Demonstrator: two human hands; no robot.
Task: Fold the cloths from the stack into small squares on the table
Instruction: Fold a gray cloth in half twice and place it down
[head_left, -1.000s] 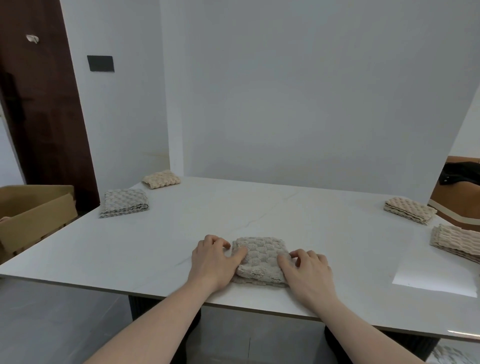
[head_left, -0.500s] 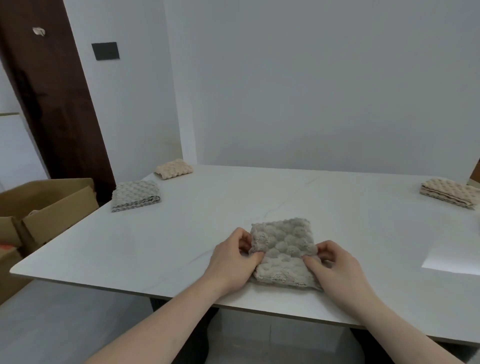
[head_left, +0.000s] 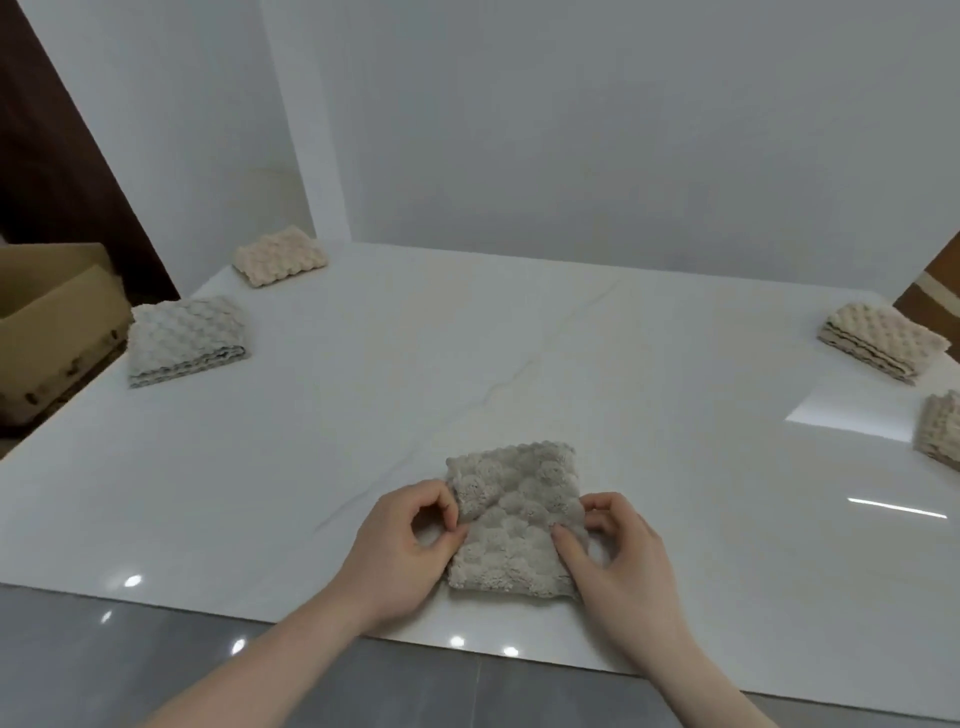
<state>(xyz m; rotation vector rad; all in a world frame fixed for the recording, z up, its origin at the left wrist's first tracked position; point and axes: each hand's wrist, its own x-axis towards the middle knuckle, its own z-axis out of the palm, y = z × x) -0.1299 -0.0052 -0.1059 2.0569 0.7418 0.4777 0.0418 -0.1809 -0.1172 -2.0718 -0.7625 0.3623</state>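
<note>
A person is working at a glossy white table (head_left: 571, 364), and a grey bubble-textured cloth (head_left: 511, 525), folded into a small rectangle, is lying near the front edge between the two hands. The left hand (head_left: 402, 553) is pinching the cloth's left edge between thumb and curled fingers (head_left: 441, 499), lifting that edge slightly. The right hand (head_left: 618, 564) is doing the same on the right edge, its thumb pressing on top of the fabric while the curled fingers (head_left: 602, 506) are gripping the side.

Other folded cloths are sitting well apart from this one. A grey folded cloth (head_left: 187, 340) is lying by the table's left edge, and a beige folded cloth (head_left: 279, 255) is resting at the far left corner. On the right, a beige stack (head_left: 880, 340) is sitting near the far edge, and another cloth pile (head_left: 940, 434) is being cut off by the frame. A cardboard box (head_left: 52, 322) is standing beyond the table's left side.
</note>
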